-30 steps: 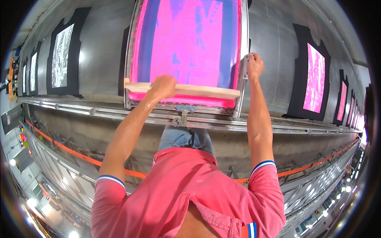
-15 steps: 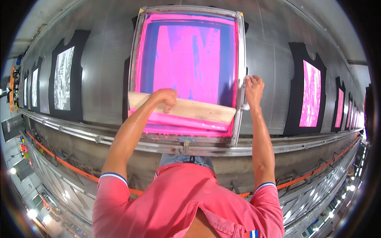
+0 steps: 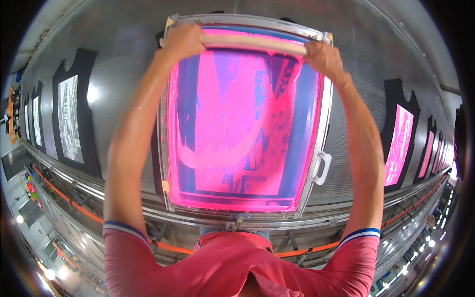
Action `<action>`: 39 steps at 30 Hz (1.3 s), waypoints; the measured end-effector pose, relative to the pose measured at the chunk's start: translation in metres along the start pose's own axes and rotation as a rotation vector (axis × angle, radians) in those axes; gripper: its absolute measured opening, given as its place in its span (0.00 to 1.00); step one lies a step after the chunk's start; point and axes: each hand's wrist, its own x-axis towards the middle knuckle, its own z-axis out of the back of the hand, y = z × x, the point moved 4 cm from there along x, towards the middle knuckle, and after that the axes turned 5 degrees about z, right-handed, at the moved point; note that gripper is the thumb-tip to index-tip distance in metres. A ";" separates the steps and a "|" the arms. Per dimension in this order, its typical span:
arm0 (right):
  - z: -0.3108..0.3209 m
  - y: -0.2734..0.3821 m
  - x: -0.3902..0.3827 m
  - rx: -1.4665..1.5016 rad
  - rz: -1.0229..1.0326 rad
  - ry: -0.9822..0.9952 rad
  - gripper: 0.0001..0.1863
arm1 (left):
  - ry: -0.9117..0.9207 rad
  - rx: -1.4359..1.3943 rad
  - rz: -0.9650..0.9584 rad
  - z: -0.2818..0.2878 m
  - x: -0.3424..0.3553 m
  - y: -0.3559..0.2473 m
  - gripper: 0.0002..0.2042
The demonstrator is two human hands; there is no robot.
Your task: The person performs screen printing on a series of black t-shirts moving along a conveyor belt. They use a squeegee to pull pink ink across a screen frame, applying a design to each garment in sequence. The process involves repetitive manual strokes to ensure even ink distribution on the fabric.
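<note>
A wooden squeegee (image 3: 252, 43) lies across the far end of a screen-printing frame (image 3: 247, 20). My left hand (image 3: 184, 40) is closed round its left end, and my right hand (image 3: 324, 58) grips the right end. Bright pink ink (image 3: 227, 148) is spread over the blue mesh in a curved smear, with some of the stencil design showing through at the right. The squeegee's blade is mostly hidden below the wood. On the frame's right side is a white handle (image 3: 322, 169), which neither hand touches.
The frame sits on a long grey metal table (image 3: 123, 89). Black garment pieces with white prints (image 3: 71, 119) lie to the left, others with pink prints (image 3: 400, 143) to the right. A metal rail (image 3: 188, 221) runs along the near edge, above an orange strip (image 3: 297, 252).
The squeegee has gone from the near end of the screen to the far end. My right hand has left the frame's right side and taken hold of the squeegee. Pink ink is spread differently.
</note>
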 end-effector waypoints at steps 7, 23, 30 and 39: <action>-0.009 0.008 0.011 0.001 -0.044 -0.060 0.14 | -0.068 0.107 0.043 -0.024 -0.003 0.024 0.21; -0.042 0.139 -0.241 0.134 0.001 -0.033 0.16 | -0.056 -0.036 0.023 -0.077 -0.281 -0.023 0.25; -0.040 0.209 -0.366 0.226 0.001 -0.051 0.07 | -0.027 -0.090 0.029 -0.102 -0.420 -0.049 0.25; -0.042 0.251 -0.461 0.322 -0.026 -0.100 0.07 | -0.028 -0.123 -0.009 -0.117 -0.518 -0.073 0.25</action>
